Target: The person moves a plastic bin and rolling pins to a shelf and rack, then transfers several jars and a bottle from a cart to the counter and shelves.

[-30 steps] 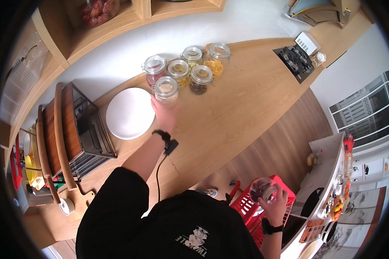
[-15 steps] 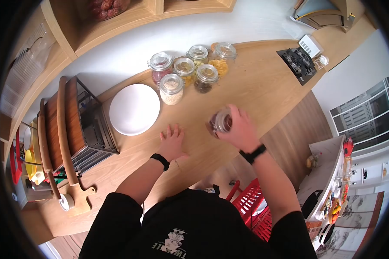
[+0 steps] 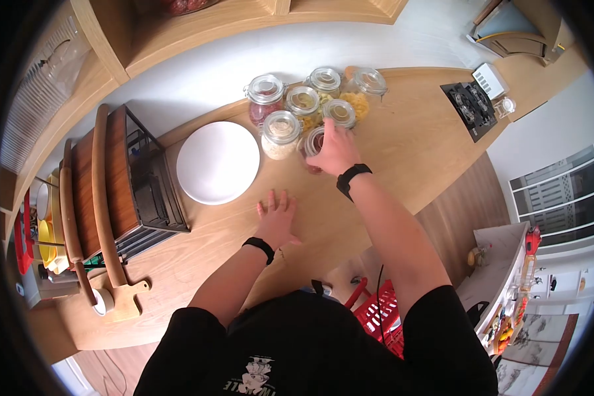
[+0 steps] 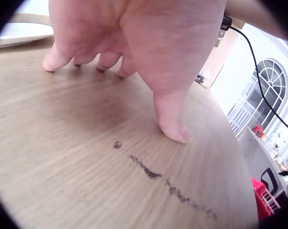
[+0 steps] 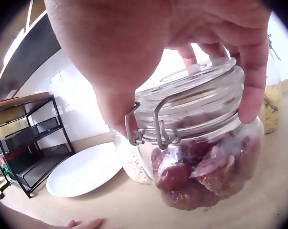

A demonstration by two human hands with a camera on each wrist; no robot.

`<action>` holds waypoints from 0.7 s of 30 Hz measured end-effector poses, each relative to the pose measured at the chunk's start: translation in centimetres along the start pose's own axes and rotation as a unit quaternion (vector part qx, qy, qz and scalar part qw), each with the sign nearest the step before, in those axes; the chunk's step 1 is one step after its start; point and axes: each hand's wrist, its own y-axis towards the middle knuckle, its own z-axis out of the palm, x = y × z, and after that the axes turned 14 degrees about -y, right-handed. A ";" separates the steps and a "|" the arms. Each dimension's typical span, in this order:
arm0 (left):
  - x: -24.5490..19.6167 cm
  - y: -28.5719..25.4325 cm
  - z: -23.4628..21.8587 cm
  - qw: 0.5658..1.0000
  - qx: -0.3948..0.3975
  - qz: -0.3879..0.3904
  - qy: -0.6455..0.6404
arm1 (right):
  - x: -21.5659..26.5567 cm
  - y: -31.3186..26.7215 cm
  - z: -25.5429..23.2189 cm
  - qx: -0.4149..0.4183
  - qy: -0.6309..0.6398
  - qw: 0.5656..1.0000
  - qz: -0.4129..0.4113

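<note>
My right hand (image 3: pixel 336 150) grips a clip-top glass jar (image 5: pixel 206 176) around its lid, thumb on one side and fingers on the other. Dark red, wrinkled pieces fill the jar's lower part, and the wire clasp faces the wrist camera. In the head view the jar is partly covered by the hand, close beside a jar of pale flakes (image 3: pixel 280 140) and in front of a dark-filled jar (image 3: pixel 339 113). My left hand (image 3: pixel 277 221) rests on the wooden counter with spread fingers, fingertips and thumb (image 4: pixel 175 126) touching the wood, holding nothing.
Behind stand more clip-top jars: one with reddish contents (image 3: pixel 265 109), others with yellow or pale contents. A white plate (image 3: pixel 218 162) lies left of them, beside a black rack (image 3: pixel 155 178). A small black stove (image 3: pixel 468 109) is at the far right; a red basket (image 3: pixel 383 310) is below the counter edge.
My right hand has carried the jar from beside the red basket over the counter to the group of jars. The left hand has left the jar of pale flakes and come down onto the counter.
</note>
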 end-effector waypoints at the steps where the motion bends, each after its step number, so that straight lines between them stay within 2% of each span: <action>1: 0.0 0.0 0.0 1.000 0.001 -0.002 0.001 | 0.2 0.1 0.1 0.013 -0.008 1.000 0.004; 6: -0.3 -0.1 -0.2 1.000 0.005 -0.002 -0.010 | 0.7 0.3 0.7 0.023 -0.029 0.999 0.021; 11: -0.9 -0.1 -0.5 1.000 -0.001 -0.010 0.002 | 0.6 0.2 1.5 0.075 -0.032 0.996 0.047; 14: -0.7 0.0 -0.5 1.000 0.000 -0.007 0.008 | 0.4 0.0 2.2 0.055 -0.015 0.997 0.057; 16: -1.0 -0.1 -0.7 1.000 0.009 -0.013 0.016 | 0.2 -0.7 2.9 0.031 -0.008 0.997 0.072; 19: -0.7 -0.1 -0.5 1.000 0.002 -0.002 0.017 | -1.2 -2.0 5.4 -0.156 0.079 0.985 0.007; 20: -0.6 -0.1 -0.4 1.000 0.008 0.010 0.025 | -1.7 -3.0 5.9 -0.162 0.076 0.984 0.021; 21: -0.4 -0.1 -0.2 1.000 0.000 0.010 0.026 | -2.1 -4.3 5.8 -0.208 0.108 0.972 0.024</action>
